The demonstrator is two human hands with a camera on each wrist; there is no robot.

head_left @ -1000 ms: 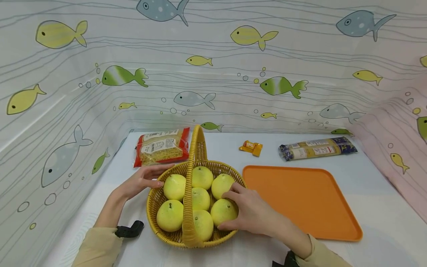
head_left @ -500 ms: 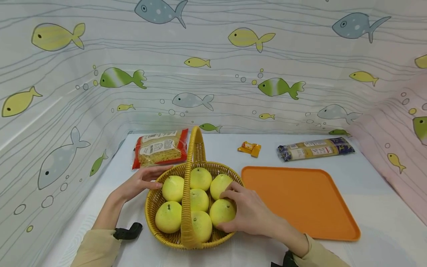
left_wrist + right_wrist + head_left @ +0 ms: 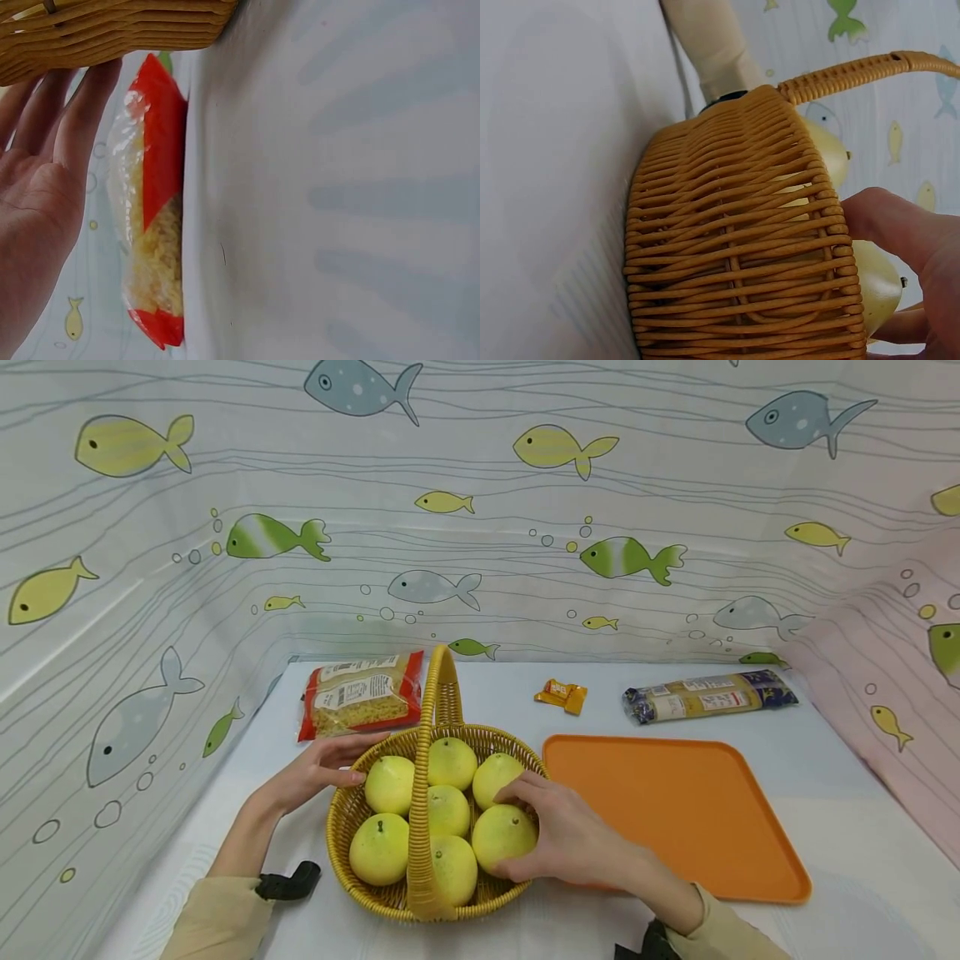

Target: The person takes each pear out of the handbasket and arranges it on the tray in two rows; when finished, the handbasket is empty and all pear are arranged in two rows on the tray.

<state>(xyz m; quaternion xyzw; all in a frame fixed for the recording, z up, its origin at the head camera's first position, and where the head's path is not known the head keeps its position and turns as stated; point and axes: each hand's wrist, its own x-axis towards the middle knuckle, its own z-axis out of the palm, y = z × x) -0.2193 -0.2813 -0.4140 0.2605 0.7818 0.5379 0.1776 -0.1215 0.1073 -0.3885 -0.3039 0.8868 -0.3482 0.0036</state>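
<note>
A yellow wicker basket [image 3: 426, 885] with a tall arched handle holds several round yellow-green pears. My right hand [image 3: 570, 839] curls over the rim, thumb and fingers around the pear [image 3: 506, 840] at the basket's right side. In the right wrist view, that stemmed pear [image 3: 877, 285] shows past the wicker wall, between thumb and fingers. My left hand [image 3: 318, 774] touches the basket's left side, thumb at the rim. The left wrist view has the straight fingers of that hand [image 3: 41, 195] reaching against the wicker wall, their tips hidden.
An orange tray [image 3: 667, 818] lies right of the basket. Behind the basket is a red-edged bag of pasta [image 3: 363, 693]. Farther right along the back are a small orange wrapped packet [image 3: 562, 696] and a long pack of noodles [image 3: 708, 696]. Fish-patterned cloth [image 3: 495, 543] walls the table.
The pear in my right hand has shifted slightly up and to the right. My left hand and the basket hold nearly still; the view tilted a little.
</note>
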